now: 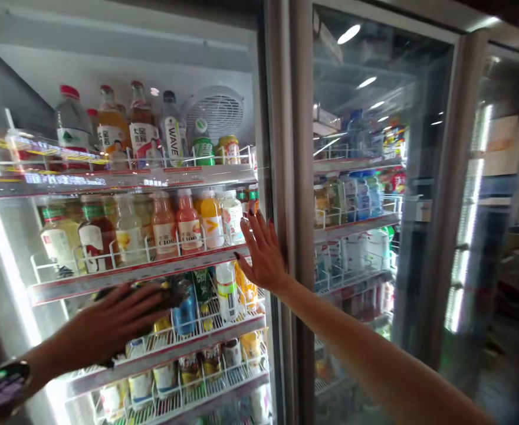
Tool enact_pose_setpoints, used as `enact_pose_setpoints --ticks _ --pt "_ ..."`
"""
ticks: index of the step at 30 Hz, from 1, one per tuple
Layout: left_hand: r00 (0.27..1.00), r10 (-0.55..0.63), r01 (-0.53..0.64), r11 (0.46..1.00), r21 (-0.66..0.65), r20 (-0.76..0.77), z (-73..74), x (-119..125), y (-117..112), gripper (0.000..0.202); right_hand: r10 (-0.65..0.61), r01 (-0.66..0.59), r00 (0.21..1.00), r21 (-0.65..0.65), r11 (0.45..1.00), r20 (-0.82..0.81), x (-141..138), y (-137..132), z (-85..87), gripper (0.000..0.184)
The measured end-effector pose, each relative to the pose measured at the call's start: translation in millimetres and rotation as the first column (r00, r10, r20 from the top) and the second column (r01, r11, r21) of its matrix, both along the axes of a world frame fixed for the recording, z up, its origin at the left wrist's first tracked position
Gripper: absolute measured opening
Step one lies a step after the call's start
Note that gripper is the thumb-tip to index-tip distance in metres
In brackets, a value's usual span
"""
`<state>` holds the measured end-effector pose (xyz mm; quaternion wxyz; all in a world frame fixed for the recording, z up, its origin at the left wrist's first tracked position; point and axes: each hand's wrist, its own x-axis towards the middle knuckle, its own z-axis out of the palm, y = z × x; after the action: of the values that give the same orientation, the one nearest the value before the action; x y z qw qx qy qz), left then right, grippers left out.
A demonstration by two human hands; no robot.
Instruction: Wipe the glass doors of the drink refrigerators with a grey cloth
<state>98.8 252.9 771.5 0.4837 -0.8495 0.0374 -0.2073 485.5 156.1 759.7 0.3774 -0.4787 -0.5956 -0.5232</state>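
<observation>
My left hand (127, 313), blurred by motion and with a watch (3, 386) on its wrist, is in front of the left glass door. Its fingers lie over a dark cloth (177, 293), which is mostly hidden beneath them and smeared. Higher and to the right, my right hand (263, 251) rests flat near the door's right edge, fingers spread, holding nothing. Through the glass, bottles and cans stand on wire-fronted shelves, among them a pink juice bottle (189, 221) and an orange juice bottle (212, 218).
A metal door frame (301, 177) divides this fridge from a second glass-fronted one on the right, where more bottles (363, 195) stand on shelves. A bright light strip (9, 260) runs down the left side. Another fridge door (498, 195) lies farther right. Reflections cross the glass.
</observation>
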Motion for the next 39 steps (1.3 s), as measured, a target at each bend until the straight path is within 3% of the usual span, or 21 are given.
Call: enact_pose_setpoints --ticks 2,4,6,7,9,11,14,16,18,19,21,24,25,26,28,32,34,35,36,37,39 --pt "0.968 0.039 -0.02 0.997 -0.078 0.25 58.8 -5 0 0.052 -0.004 0.004 0.999 0.002 1.0 -0.042 -7 1 -9.0 0.08" --pt "0.859 0.106 -0.06 0.993 -0.106 0.502 117.2 16 -6 0.053 -0.006 0.006 0.997 0.011 1.0 -0.081 -13 3 -19.3 0.084" --pt "0.757 0.138 -0.082 0.99 -0.117 0.639 150.0 56 -16 0.058 -0.004 0.006 0.995 0.02 1.0 -0.096 -16 5 -27.0 0.084" --pt "0.738 0.134 -0.074 0.99 -0.119 0.661 151.7 78 -21 0.061 -0.002 0.004 0.996 0.022 1.0 -0.095 -16 5 -29.0 0.083" --pt "0.784 0.112 -0.049 0.992 -0.119 0.61 123.7 117 -28 0.063 -0.001 0.003 0.996 0.02 1.0 -0.092 -15 6 -29.1 0.078" --pt "0.891 0.077 -0.04 0.995 -0.091 0.447 62.0 135 -30 0.065 -0.001 0.002 0.996 0.012 1.0 -0.093 -13 5 -26.0 0.076" --pt "0.99 0.025 -0.025 1.0 0.001 0.137 -45.5 111 -22 0.07 -0.007 0.007 0.992 -0.001 1.0 -0.124 -14 4 -25.5 0.078" --pt "0.997 -0.021 0.025 0.998 0.053 -0.076 -87.7 73 -13 0.072 0.0 -0.002 0.989 -0.015 1.0 -0.147 -18 2 -36.0 0.078" --pt "0.979 -0.036 0.045 0.998 0.041 -0.203 -84.9 38 -5 0.073 0.011 -0.018 0.986 -0.043 0.999 -0.164 -25 -1 -57.7 0.078" --pt "0.979 -0.034 0.038 0.999 0.017 -0.199 -66.6 27 -2 0.072 0.014 -0.024 0.986 -0.058 0.998 -0.167 -29 -3 -71.8 0.077" --pt "0.999 -0.014 0.013 0.999 -0.042 -0.045 -8.0 21 -1 0.069 0.008 -0.021 0.986 -0.075 0.997 -0.166 -34 -4 -101.9 0.076" --pt "0.913 0.076 -0.03 0.992 -0.121 0.402 76.9 49 -9 0.066 -0.007 0.002 0.985 -0.028 1.0 -0.174 -36 -1 -136.6 0.072" --pt "0.852 0.096 -0.029 0.99 -0.135 0.515 89.2 63 -13 0.065 -0.002 0.0 0.984 -0.013 1.0 -0.178 -36 1 -143.1 0.07" --pt "0.803 0.106 -0.025 0.989 -0.144 0.587 89.2 77 -18 0.066 0.006 -0.006 0.983 -0.001 1.0 -0.182 -34 2 -147.0 0.068" --pt "0.792 0.11 -0.026 0.989 -0.147 0.601 52.0 99 -23 0.068 0.023 -0.023 0.983 0.006 1.0 -0.184 -32 5 -149.3 0.066" --pt "0.975 0.028 -0.014 0.998 -0.062 0.22 -104.8 91 -24 0.071 0.034 -0.033 0.983 0.011 0.999 -0.182 -30 4 -146.0 0.068" --pt "0.997 -0.045 0.046 0.999 0.014 -0.061 -161.3 65 -20 0.073 0.041 -0.043 0.982 -0.002 0.999 -0.185 -30 3 -145.4 0.069" --pt "0.985 -0.06 0.064 0.998 0.022 -0.162 -171.8 51 -17 0.073 0.043 -0.045 0.981 -0.01 0.999 -0.188 -31 2 -145.6 0.069" --pt "0.972 -0.064 0.07 0.997 0.019 -0.228 -168.8 38 -14 0.074 0.042 -0.046 0.981 -0.018 0.999 -0.191 -31 2 -146.1 0.069" --pt "0.967 -0.063 0.066 0.998 0.005 -0.245 -152.7 30 -11 0.075 0.041 -0.047 0.98 -0.027 0.999 -0.193 -31 2 -146.8 0.069" --pt "0.99 -0.037 0.032 0.999 -0.04 -0.135 -91.3 26 -6 0.077 0.035 -0.043 0.979 -0.037 0.998 -0.201 -31 3 -148.7 0.07"
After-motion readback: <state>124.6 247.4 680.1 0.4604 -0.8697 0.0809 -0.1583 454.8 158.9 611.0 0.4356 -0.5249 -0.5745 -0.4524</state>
